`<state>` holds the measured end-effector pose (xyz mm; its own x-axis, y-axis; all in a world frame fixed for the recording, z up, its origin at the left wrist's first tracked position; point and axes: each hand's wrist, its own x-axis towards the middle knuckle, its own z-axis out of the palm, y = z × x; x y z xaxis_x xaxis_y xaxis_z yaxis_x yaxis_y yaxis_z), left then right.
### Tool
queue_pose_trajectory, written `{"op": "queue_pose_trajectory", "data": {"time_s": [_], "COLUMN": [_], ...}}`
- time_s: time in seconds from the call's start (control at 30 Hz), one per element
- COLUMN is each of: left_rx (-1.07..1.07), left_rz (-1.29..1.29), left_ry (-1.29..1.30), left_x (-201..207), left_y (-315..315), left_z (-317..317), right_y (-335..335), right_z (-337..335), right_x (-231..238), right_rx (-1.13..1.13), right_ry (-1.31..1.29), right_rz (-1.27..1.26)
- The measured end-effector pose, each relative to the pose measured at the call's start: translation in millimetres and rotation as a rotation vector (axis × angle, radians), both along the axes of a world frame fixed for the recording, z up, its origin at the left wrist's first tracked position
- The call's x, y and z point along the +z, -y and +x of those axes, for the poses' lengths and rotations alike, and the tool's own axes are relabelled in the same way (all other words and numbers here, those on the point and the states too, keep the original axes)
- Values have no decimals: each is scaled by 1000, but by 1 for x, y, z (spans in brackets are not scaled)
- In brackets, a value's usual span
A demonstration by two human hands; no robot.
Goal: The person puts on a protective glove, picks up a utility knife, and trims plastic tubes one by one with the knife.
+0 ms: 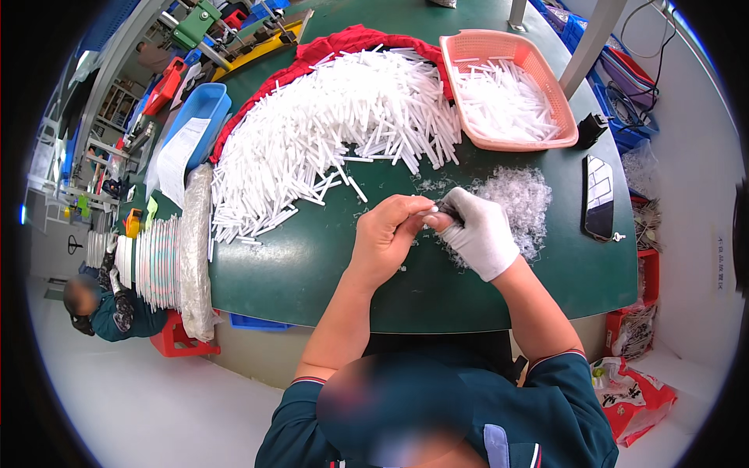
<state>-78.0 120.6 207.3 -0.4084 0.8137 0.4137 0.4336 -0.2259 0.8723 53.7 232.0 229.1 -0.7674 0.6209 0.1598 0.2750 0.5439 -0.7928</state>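
My bare left hand [384, 238] is closed, its fingertips pinching a small white plastic tube [434, 209] whose end just shows. Against it is my right hand [484, 238], in a white glove that leaves the thumb tip bare. Its fingers are closed round a small dark thing [448, 209], mostly hidden, at the tube's end. Ahead of my hands lies a big heap of white plastic tubes [335, 117] on a red cloth [343, 39]. Beside and beyond my right hand is a pile of clear plastic shavings [519, 203].
A pink basket [566, 136] of white tubes stands at the far right of the green table [328, 285]. A phone [598, 199] lies near the right edge. At left are a blue tray [222, 97] with papers and a long wrapped bundle [197, 249]. Another person [117, 308] sits beyond.
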Motion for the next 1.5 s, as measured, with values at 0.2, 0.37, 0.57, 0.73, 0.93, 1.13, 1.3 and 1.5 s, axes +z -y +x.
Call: {"op": "queue_pose_trajectory", "data": {"time_s": [0.2, 0.37, 0.57, 0.73, 0.93, 1.13, 1.3, 1.5], "left_rx": [-2, -11, 12, 8, 4, 8, -3, -12], "left_rz": [-21, -44, 9, 0, 5, -3, -20, 11], "left_ry": [-17, 5, -72, -55, -37, -35, -35, -72], "left_x": [2, 4, 2, 3, 3, 2, 4, 3], "left_y": [1, 2, 0, 1, 1, 1, 3, 1], "left_z": [-1, 0, -2, -2, -2, -2, -3, -4], "right_y": [0, -1, 0, 0, 1, 0, 0, 0], "right_z": [-1, 0, 0, 0, 0, 0, 0, 0], "right_x": [-1, -1, 1, 2, 1, 1, 1, 2], "right_rx": [9, 6, 17, 9, 3, 5, 21, 18], "right_ry": [-1, 0, 25, 28, 13, 12, 12, 59], "right_rz": [7, 4, 16, 60, 64, 61, 55, 144]}}
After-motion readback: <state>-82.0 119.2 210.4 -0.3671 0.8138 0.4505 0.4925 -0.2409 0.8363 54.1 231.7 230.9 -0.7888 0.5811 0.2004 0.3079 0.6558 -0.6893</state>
